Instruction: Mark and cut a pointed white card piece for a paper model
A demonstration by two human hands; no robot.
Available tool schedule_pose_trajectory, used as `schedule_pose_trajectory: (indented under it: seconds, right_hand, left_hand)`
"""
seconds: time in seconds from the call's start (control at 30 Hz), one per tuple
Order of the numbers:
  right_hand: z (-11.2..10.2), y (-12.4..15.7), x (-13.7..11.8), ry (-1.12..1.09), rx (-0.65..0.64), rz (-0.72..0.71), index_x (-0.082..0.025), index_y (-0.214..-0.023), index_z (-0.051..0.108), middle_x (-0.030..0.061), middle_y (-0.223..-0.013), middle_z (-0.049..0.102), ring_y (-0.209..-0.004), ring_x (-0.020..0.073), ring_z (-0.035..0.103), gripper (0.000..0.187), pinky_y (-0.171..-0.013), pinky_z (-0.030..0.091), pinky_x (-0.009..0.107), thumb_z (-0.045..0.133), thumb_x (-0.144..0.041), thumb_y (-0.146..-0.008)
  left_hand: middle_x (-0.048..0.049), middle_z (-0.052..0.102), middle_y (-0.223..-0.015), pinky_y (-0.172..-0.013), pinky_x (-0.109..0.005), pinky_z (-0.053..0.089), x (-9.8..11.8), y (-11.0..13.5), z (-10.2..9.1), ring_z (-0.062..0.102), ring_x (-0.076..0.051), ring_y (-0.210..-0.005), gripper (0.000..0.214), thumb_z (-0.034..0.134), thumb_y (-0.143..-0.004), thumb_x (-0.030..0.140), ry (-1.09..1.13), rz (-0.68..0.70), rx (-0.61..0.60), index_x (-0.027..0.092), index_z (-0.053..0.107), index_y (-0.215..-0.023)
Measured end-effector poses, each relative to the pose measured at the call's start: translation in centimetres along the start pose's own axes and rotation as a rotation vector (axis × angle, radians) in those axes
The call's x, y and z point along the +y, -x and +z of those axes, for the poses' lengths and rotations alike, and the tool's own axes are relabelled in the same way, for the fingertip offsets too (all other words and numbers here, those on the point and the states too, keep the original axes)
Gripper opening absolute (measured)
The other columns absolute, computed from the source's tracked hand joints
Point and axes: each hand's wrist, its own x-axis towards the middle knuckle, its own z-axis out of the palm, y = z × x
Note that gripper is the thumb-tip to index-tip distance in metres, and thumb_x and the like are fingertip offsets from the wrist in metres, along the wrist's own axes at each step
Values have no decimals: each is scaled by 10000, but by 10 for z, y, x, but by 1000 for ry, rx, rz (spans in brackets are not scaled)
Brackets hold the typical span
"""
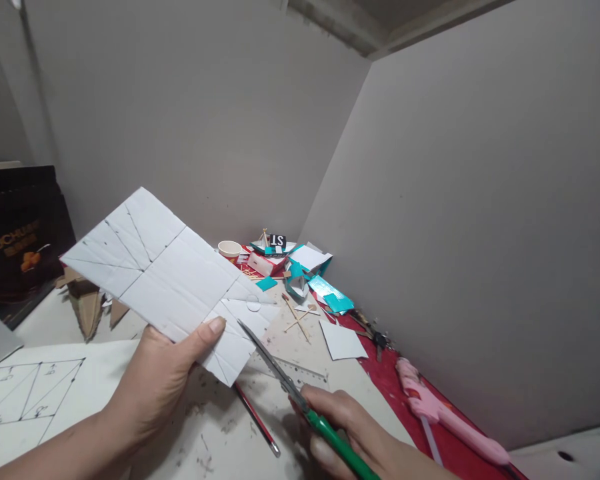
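Head view. White card (180,287), raised, its long axis slanting from far left to near right, toward the green-handled scissors (287,385). Left hand (167,363), nearer, pinches the card's near edge, its thumb apparently the closest obstruction to the blades; right hand (347,427) grasps the scissors. Below the card: pencil (257,420), ruler (303,371); to its right, pink glue gun (443,410).

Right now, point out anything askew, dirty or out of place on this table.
The small black card with white lettering at the far end appears upside down, so its letters read inverted. Nearer, the white tabletop below the creased white cardboard sheet looks soiled with dark specks.
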Motion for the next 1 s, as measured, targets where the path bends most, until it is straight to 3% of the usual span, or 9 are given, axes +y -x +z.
schedule_pose_trajectory:
  seconds: [0.1,0.2,0.4,0.67,0.77,0.9,1.0]
  right_hand:
    - [4,2,9,-21,-17,-22,-205,-1097,647,87,-901,656,-813,214,661,349,-757,584,322,484,-452,-912]
    - [7,2,12,-30,19,-33,-194,-1189,628,110,-968,671,-840,221,669,411,-767,587,331,485,-465,-914]
    - [3,-5,-7,-64,7,-29,-200,-835,674,22,-673,575,-613,158,542,260,-594,543,250,529,-410,-887]
    - [6,-8,-6,-108,-22,9,-195,-690,501,-33,-627,403,-580,118,396,335,-556,446,209,502,-452,-905]
    - [6,-5,0,-77,2,-3,-193,-804,592,8,-704,516,-639,152,505,317,-622,503,245,492,-475,-907]
    - [6,1,5,-58,-4,21,-199,-1152,636,95,-918,650,-789,209,645,374,-731,566,301,505,-456,-913]
    - [7,0,4,-52,-8,12,-189,-1093,659,92,-872,648,-754,208,646,360,-708,573,305,488,-449,-913]
  left_hand:
    - [-79,690,-1287,-1086,-460,462,-3,3,0,594,-316,-1239,616,771,-782,278,-34,-4,-78,214,570,-1361]
    - [-79,703,-1260,-1094,-467,454,-5,3,-1,585,-316,-1249,576,744,-802,259,-39,-10,-81,219,577,-1352]
    - [-83,703,-1259,-1096,-492,448,-7,3,-2,583,-325,-1247,592,741,-806,262,-38,-14,-84,211,555,-1366]
    - [-75,696,-1272,-1093,-490,451,-4,5,-1,588,-327,-1240,590,744,-804,261,0,-35,-82,223,559,-1363]
    - [-73,686,-1289,-1089,-482,454,-5,4,0,582,-324,-1248,578,741,-811,258,30,-37,-103,226,565,-1361]
    - [-87,708,-1249,-1070,-470,470,-10,6,0,602,-323,-1221,551,743,-818,294,29,-90,-145,207,590,-1340]
    - [-79,703,-1261,-1065,-438,473,-12,9,1,611,-304,-1212,522,738,-824,287,38,-126,-167,215,607,-1324]
